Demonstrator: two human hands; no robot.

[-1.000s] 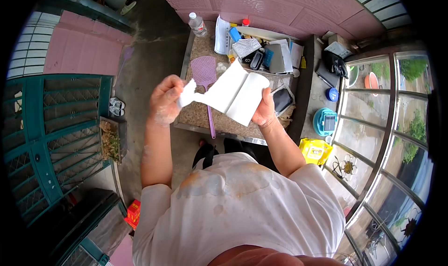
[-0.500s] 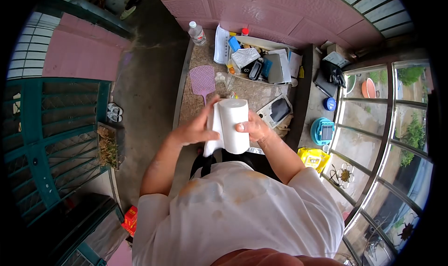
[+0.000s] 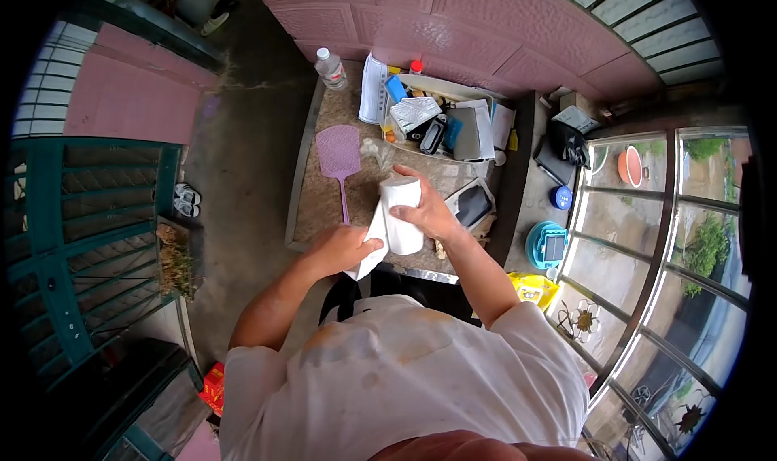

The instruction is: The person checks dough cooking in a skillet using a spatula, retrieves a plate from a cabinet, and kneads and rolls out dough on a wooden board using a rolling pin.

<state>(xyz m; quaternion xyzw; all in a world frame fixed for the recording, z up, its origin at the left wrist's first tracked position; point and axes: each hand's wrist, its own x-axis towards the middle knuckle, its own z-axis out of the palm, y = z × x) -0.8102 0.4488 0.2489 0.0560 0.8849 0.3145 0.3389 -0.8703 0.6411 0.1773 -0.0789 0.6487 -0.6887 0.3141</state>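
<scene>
A white roll of paper towels [image 3: 407, 236] is in front of my body, above the near edge of the stone-topped counter [image 3: 318, 210]. My right hand [image 3: 426, 212] grips the roll from its right side, thumb across the front. On the other side, my left hand [image 3: 346, 249] pinches the loose paper sheet [image 3: 374, 259] that hangs from the roll, its fingers closed. The sheet is still joined to the roll as far as I can see. Just beyond my left hand lies a purple fly swatter [image 3: 338, 152], its handle pointing toward me.
At the back stand a clear plastic bottle [image 3: 331, 69] and a tray [image 3: 477, 163] of mixed boxes and papers. Right of my hands lies a dark-screened tablet-like item [image 3: 472, 206]. The window ledge holds a turquoise solar lamp [image 3: 546, 245] and a yellow bag [image 3: 532, 288].
My left hand has gone from lying open along the roll to pinching the sheet lower down. My right hand has shifted higher around the roll. The view has tilted slightly.
</scene>
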